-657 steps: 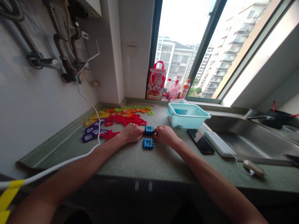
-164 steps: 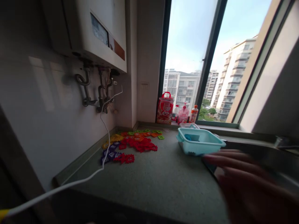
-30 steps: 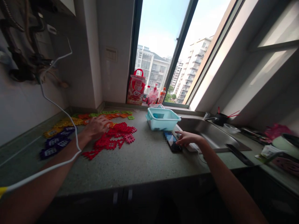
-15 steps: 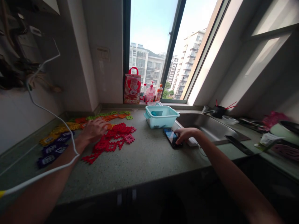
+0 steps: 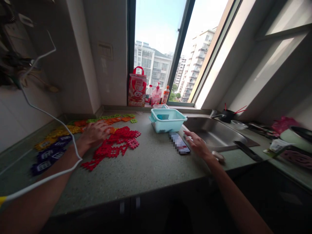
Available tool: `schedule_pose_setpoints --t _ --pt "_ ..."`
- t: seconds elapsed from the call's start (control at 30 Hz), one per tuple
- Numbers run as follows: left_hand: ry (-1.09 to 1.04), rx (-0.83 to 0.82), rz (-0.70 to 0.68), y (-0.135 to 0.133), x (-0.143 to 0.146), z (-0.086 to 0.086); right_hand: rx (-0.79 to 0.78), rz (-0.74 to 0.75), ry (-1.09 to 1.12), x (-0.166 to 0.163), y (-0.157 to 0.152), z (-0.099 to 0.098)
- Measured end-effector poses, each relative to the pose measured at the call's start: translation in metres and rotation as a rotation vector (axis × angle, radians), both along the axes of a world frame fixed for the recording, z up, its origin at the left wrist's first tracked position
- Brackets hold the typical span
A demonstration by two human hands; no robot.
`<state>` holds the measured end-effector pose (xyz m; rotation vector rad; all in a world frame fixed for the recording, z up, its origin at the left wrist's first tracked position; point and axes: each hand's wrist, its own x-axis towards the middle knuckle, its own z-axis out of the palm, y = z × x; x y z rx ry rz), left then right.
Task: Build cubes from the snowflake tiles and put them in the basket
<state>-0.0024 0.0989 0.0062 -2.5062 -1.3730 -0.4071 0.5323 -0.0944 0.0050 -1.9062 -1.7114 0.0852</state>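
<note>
My left hand (image 5: 96, 134) rests on the counter with its fingers stretched loosely over the edge of the plastic building pieces, between orange pieces (image 5: 112, 121) and a pile of red pieces (image 5: 113, 143). Nothing shows in its grasp, though its fingertips are partly hidden. Left of that wrist lie yellow pieces (image 5: 57, 131) and dark purple pieces (image 5: 47, 157); green pieces (image 5: 133, 120) line the back. My right hand (image 5: 197, 144) is open, fingers apart, just right of a phone (image 5: 182, 146) with a lit screen. A small pale object (image 5: 218, 156) lies by the right wrist.
A light-blue plastic box (image 5: 168, 126) with some blue items inside stands behind the phone. To its right is a steel sink (image 5: 219, 135) with a dark handle (image 5: 247, 151) at its edge. A white cable (image 5: 48, 177) crosses over my left forearm.
My right hand has come off the phone and moved slightly right, its fingers spreading. The phone's screen looks different. My left hand stays among the pieces; the view has shifted slightly.
</note>
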Motion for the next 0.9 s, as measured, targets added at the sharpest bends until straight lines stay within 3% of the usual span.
schedule_pose_setpoints --t 0.07,0.17,0.47,0.7,0.8,0.9 --pt "-0.009 -0.004 -0.003 0.0 0.002 0.0 0.114 -0.029 -0.066 -0.005 -0.009 -0.014" --pt "-0.01 0.006 -0.007 -0.001 0.004 0.001 0.145 -0.053 -0.108 -0.005 -0.016 -0.024" --pt "0.009 0.032 0.0 0.001 0.002 -0.001 0.206 0.041 -0.223 -0.004 -0.018 -0.027" --pt "-0.016 0.025 -0.032 0.003 0.006 -0.006 0.454 0.167 -0.212 0.006 -0.019 -0.035" --pt "-0.005 0.031 -0.042 0.003 0.007 -0.006 0.443 0.167 -0.241 0.0 -0.023 -0.033" --pt "0.007 0.039 -0.039 0.002 0.007 -0.005 0.326 0.038 -0.222 -0.017 -0.024 -0.026"
